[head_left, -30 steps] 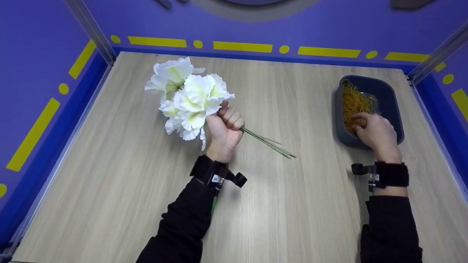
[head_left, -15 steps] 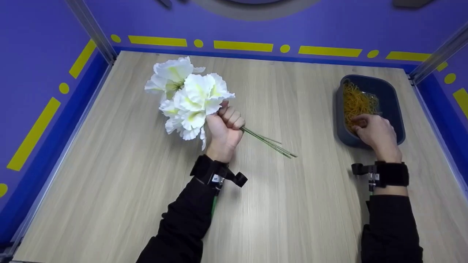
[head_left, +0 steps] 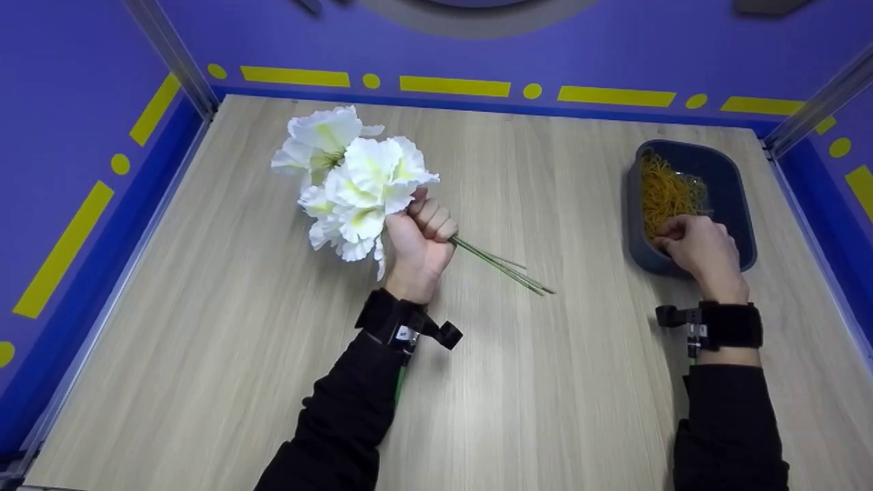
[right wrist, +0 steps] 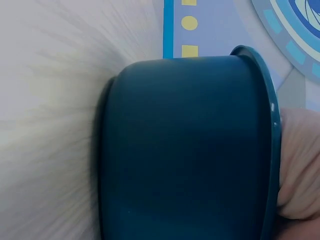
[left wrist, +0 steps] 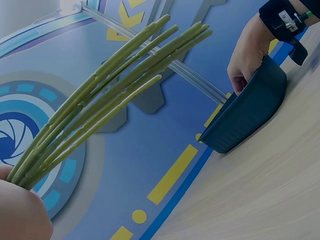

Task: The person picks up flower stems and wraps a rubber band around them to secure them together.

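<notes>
My left hand [head_left: 421, 245] grips a bunch of white artificial flowers [head_left: 368, 184] just below the blooms. Beyond the fist, thin green stems [head_left: 501, 264] slant out to the right; the left wrist view shows several stem ends [left wrist: 120, 90] bunched together. My right hand [head_left: 706, 252] reaches into a dark blue-grey bin [head_left: 634, 225], with curled thumb and index finger at the near edge of a heap of yellow rubber bands [head_left: 665, 194]. Whether a band is between the fingertips cannot be made out. In the right wrist view, the bin's wall [right wrist: 185, 150] hides the fingers.
The bin stands at the right rear of a light wood-grain table [head_left: 518, 382]. Blue panels with yellow marks [head_left: 453, 86] enclose the table at the back and sides. Paler, clear-looking bands [head_left: 697, 191] lie beside the yellow heap.
The right hand's thumb and index finger have drawn closer together and shifted slightly down at the heap's near edge. The left hand and flowers stay in place.
</notes>
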A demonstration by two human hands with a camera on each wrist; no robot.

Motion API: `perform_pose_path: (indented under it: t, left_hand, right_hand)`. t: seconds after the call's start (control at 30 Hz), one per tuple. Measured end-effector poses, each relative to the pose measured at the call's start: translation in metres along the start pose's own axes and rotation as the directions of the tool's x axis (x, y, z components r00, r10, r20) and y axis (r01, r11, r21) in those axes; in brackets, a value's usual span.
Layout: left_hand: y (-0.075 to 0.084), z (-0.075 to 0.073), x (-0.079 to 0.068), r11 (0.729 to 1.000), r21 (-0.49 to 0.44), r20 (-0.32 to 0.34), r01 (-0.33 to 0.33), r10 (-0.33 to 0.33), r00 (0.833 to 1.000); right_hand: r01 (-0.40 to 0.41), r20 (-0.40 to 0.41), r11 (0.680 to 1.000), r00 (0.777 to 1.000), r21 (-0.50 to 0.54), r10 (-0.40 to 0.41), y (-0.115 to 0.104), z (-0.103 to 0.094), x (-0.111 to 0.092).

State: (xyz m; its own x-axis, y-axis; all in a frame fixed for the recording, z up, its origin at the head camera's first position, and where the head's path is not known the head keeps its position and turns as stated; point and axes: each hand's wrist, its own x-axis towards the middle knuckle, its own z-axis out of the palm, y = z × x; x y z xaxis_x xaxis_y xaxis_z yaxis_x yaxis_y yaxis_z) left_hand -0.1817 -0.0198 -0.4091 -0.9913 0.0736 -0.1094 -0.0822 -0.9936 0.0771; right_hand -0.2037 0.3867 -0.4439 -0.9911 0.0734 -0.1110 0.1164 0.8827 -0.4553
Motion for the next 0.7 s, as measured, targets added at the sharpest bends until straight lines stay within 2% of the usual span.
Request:
perform_pose_path:
  t: [0.33, 0.7]
  left_hand:
    - [0.0004, 0.0006, 0.0007, 0.999, -0.033, 0.012, 0.019, -0.018, 1.0]
    - [-0.0007, -0.0006, 0.0018, 1.0, -0.016, 0.003, 0.005, -0.005, 1.0]
  right_hand:
    - [0.0, 0.052, 1.0, 0.999, -0.006, 0.0, 0.0012, -0.0024, 0.0003]
    - [-0.028, 0.048, 0.999, 0.998, -0.016, 0.029, 0.0023, -0.0028, 0.0013]
